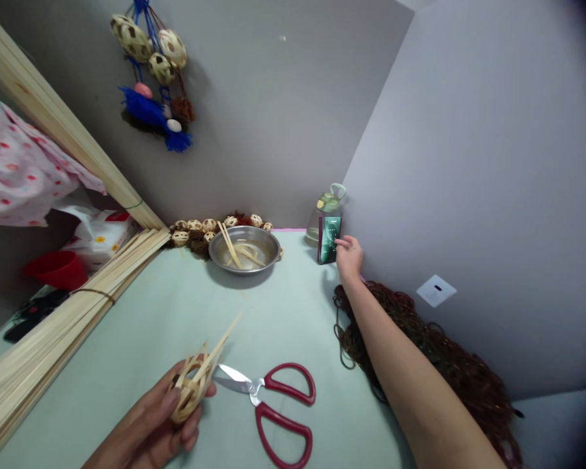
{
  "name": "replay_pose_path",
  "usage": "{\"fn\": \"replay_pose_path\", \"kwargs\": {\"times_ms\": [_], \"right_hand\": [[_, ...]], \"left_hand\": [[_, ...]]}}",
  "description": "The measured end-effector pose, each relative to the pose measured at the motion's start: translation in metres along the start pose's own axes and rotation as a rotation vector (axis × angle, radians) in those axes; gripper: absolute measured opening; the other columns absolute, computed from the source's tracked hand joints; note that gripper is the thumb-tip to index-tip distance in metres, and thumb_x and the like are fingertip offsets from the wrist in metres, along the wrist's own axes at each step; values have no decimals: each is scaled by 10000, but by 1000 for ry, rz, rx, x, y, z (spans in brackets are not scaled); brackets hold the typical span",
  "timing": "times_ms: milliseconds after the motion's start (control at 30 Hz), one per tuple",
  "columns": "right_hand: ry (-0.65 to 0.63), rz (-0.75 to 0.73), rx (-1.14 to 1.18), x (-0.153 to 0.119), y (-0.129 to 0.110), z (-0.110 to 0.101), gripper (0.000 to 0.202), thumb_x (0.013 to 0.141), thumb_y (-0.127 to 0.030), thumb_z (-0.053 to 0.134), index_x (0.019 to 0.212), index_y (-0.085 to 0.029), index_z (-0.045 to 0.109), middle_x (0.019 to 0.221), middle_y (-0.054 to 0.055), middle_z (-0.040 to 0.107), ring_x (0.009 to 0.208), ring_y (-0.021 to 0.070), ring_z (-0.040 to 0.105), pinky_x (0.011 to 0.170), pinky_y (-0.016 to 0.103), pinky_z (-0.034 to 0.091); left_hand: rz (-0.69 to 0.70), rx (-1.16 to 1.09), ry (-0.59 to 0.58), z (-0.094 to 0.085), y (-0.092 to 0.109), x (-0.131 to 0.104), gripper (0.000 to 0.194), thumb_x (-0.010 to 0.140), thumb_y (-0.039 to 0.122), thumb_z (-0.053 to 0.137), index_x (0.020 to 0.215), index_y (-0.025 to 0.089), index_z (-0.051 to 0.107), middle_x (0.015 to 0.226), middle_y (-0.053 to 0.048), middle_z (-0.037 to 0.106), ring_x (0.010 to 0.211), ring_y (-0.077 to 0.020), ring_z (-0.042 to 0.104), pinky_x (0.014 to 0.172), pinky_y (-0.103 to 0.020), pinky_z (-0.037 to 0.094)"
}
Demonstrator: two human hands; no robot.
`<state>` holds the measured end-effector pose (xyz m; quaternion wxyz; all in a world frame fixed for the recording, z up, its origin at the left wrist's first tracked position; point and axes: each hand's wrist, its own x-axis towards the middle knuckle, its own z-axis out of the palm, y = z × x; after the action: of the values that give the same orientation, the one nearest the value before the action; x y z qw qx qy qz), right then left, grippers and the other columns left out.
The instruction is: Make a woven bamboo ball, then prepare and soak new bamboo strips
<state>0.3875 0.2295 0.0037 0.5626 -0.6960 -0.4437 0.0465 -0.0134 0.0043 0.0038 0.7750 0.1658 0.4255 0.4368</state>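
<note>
My left hand [163,407] grips a small, partly woven bamboo ball [190,394], its loose strip ends pointing up and to the right. Stretched out to the far right, my right hand [349,256] has a fingertip at the lit screen of a phone [329,241]. The phone stands upright against a translucent green bottle [315,221]; no object shows in that hand. Close to the right of the ball lie scissors [254,387] with red handles, blades parted and tips near my left fingers.
A metal bowl [215,257] with water and bamboo strips stands at the back, woven balls [209,225] behind it. Bundled long strips [73,312] run along the left. Dark cord [434,352] is heaped under my right forearm. A red bowl [58,270] sits far left.
</note>
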Motion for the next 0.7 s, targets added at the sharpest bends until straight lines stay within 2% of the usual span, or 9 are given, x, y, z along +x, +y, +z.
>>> {"fn": "replay_pose_path", "kwargs": {"times_ms": [133,267,333,367,400,433,500,567,700], "right_hand": [[-70,39,102,9,-30,-12,452,759,-177,406,1191,-129,532,1023,138,698,842,234,693,769,381,534],[-327,-8,153,-20,-75,-36,270,776,-197,505,1015,-145,618,835,73,692,633,177,648,682,350,529],[-551,-61,151,-53,-98,-54,149,774,-216,600,898,-155,656,737,36,681,591,157,623,668,325,521],[-716,-98,135,-73,-109,-64,130,785,-242,637,879,-160,672,697,24,675,585,158,621,651,317,514],[-996,-200,47,-94,-118,-75,172,854,-297,613,960,-173,668,723,22,681,628,162,632,657,310,506],[-1194,-309,-66,-115,-126,-84,211,899,-336,594,1036,-190,659,778,25,693,683,167,641,679,307,497],[-1404,-519,-287,-155,-137,-98,298,879,-390,662,1117,-212,643,884,45,701,764,187,638,686,305,473],[-1479,-676,-457,-188,-140,-104,383,820,-428,736,1112,-203,631,970,80,681,817,225,629,662,312,457],[-1420,-778,-634,-224,-140,-96,322,819,-303,717,1089,-180,591,1024,109,639,850,259,615,603,304,430]], "left_hand": [[19,18,-17,4,0,-2,543,625,357,910,1106,207,708,965,-85,747,618,-148,565,608,-292,517],[54,83,7,6,-1,-3,572,675,325,879,1193,204,670,1056,-98,727,684,-166,607,701,-317,551],[77,96,29,6,-1,-3,594,666,320,884,1201,196,659,1041,-95,726,696,-173,621,706,-323,559],[87,96,31,5,-1,-3,602,662,331,887,1200,194,656,1024,-90,725,695,-173,625,696,-319,562],[98,93,25,5,-1,-2,604,661,347,887,1197,195,653,1006,-82,725,688,-168,627,683,-310,565],[109,90,12,5,-1,-2,600,662,358,886,1193,203,650,991,-71,724,680,-160,628,674,-297,568],[132,85,-22,4,-1,-2,575,679,366,877,1186,233,642,976,-45,722,670,-140,632,671,-267,575],[152,86,-52,3,-1,-2,536,702,365,864,1175,257,636,978,-29,723,670,-123,638,678,-238,580],[189,128,-75,1,-2,-1,510,724,341,852,1176,255,630,945,-27,721,703,-122,658,718,-220,586]]}}
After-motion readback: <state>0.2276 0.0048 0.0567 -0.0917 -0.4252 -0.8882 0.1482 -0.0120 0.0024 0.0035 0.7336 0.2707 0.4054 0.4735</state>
